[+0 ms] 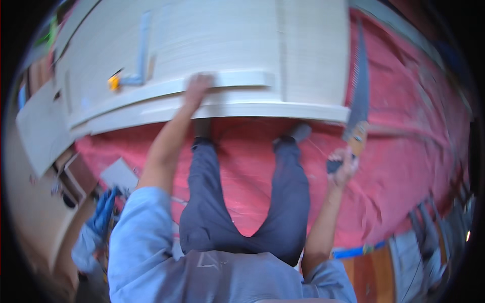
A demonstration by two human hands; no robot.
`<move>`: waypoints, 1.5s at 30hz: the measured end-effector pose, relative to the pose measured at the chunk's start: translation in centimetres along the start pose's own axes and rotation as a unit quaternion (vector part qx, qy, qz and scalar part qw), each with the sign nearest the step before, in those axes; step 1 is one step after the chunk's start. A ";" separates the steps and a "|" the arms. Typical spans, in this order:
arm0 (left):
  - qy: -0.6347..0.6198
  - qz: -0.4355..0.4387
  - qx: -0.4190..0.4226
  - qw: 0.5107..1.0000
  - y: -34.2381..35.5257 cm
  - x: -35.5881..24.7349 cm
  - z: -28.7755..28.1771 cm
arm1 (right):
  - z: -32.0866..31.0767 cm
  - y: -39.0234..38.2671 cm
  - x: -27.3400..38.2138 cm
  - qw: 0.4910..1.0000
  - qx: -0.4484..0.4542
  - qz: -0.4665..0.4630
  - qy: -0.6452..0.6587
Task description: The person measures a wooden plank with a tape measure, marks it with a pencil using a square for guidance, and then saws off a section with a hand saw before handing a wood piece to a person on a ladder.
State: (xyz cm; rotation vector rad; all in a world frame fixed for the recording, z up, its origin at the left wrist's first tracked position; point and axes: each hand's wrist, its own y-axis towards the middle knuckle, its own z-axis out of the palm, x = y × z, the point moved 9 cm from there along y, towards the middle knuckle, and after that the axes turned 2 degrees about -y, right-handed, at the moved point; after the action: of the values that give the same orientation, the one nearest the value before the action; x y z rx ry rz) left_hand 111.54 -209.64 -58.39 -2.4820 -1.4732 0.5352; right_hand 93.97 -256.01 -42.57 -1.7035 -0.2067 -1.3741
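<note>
My left hand [199, 87], smeared by motion, is closed over a long white strip of board [240, 79]. That strip lies along the near part of a large pale panel [227, 35]. Out to the right, my right hand [344, 165] grips the handle of a handsaw [359, 81]. Its toothed blade points away from me, just past the panel's right end, with the teeth toward the panel. On the panel, left of my left hand, are an L-shaped square [143, 50] and a small yellow tool [114, 82], too blurred to name.
Red sheeting [242, 177] covers the floor under my feet and to the right, with wrinkles in it. A white rail [283, 109] runs along the panel's near edge. At left stand a pale board [43, 129] and an open box-like piece [78, 177]. Blue cloth [103, 209] lies lower left.
</note>
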 end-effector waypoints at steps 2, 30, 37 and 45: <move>0.084 -0.086 -0.078 0.990 -1.9 0.2 -4.6 | -0.2 -0.1 0.8 0.997 0.016 -0.013 0.068; -0.081 0.069 0.036 0.994 10.8 -25.5 5.5 | -10.6 3.4 -3.1 0.995 -0.014 0.001 -0.102; 0.076 0.012 0.103 0.992 8.5 -20.4 5.4 | -12.9 3.4 -5.2 0.992 -0.007 0.037 -0.119; -0.101 0.133 -0.052 0.985 15.0 -34.8 4.0 | -11.9 4.2 -5.9 0.996 0.024 0.037 -0.072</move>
State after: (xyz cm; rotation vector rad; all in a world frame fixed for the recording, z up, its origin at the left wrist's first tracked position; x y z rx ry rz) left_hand 106.76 -247.42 -60.34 -2.7988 -1.2685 0.7974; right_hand 86.11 -264.68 -50.20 -1.7542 -0.2543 -1.1841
